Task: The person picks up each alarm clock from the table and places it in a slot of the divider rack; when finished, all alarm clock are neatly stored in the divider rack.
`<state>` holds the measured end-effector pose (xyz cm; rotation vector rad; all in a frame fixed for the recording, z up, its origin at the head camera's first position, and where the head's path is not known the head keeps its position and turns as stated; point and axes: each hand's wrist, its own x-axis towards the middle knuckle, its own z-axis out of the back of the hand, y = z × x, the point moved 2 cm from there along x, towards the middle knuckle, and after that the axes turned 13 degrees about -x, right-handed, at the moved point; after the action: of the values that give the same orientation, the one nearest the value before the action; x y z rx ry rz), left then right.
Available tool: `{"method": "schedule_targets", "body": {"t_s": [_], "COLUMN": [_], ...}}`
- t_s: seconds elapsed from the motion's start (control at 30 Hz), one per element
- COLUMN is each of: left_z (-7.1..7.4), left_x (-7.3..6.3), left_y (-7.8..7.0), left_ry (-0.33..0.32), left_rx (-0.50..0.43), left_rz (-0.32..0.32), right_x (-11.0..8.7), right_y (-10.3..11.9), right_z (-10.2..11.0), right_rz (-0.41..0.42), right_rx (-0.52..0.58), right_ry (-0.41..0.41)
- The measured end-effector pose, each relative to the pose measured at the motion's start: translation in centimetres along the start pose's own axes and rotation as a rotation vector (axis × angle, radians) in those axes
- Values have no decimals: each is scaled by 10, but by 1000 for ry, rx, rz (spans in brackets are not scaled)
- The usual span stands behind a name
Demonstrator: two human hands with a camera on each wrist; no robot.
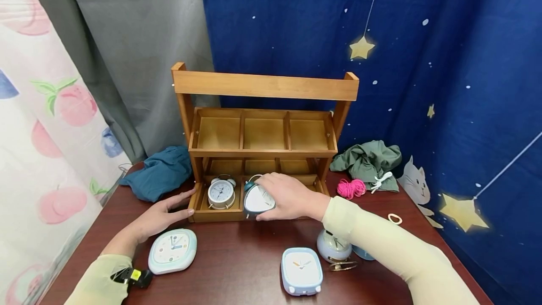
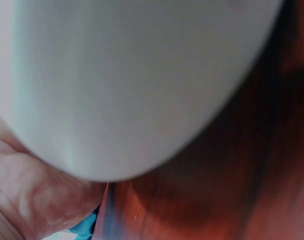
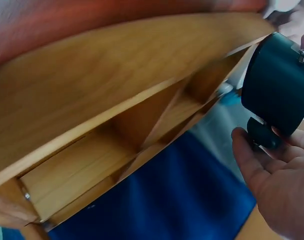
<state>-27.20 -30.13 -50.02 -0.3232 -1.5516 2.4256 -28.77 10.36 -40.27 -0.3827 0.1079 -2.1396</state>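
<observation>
My right hand (image 1: 292,196) grips a dark teal twin-bell alarm clock (image 1: 258,200) at the front of the wooden shelf's (image 1: 267,84) lower tier, over its middle compartment. In the right wrist view the fingers curl about the side and a bell of the teal clock (image 3: 277,85). Left of it, a white twin-bell alarm clock (image 1: 221,193) stands upright in the left compartment. My left hand (image 1: 154,222) touches the shelf's lower left front corner with extended fingers. A pale mint clock (image 1: 172,250) lies beside that wrist; a blurred pale rounded surface (image 2: 122,100) fills much of the left wrist view.
A light blue square clock (image 1: 301,271) and a round lavender clock (image 1: 333,247) lie before the right forearm. Teal cloth (image 1: 158,173) sits left of the shelf; green cloth (image 1: 368,161), pink yarn (image 1: 350,188) and a pale ring (image 1: 394,219) are on the right.
</observation>
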Motion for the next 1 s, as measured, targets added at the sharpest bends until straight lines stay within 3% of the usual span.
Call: {"method": "schedule_targets", "body": {"t_s": [0.5,1.0], "left_z": [-1,0], "left_x": [-1,-1], "left_y": [-4,1], "left_ry": [2,-4], "left_rx": [11,3], "left_rz": [-5,-2], "right_x": [15,20], "right_y": [-33,-37], "right_z": [-33,-54], "right_rz": [-126,-104], "right_rx": [-6,-20], "right_ry": [121,169]}}
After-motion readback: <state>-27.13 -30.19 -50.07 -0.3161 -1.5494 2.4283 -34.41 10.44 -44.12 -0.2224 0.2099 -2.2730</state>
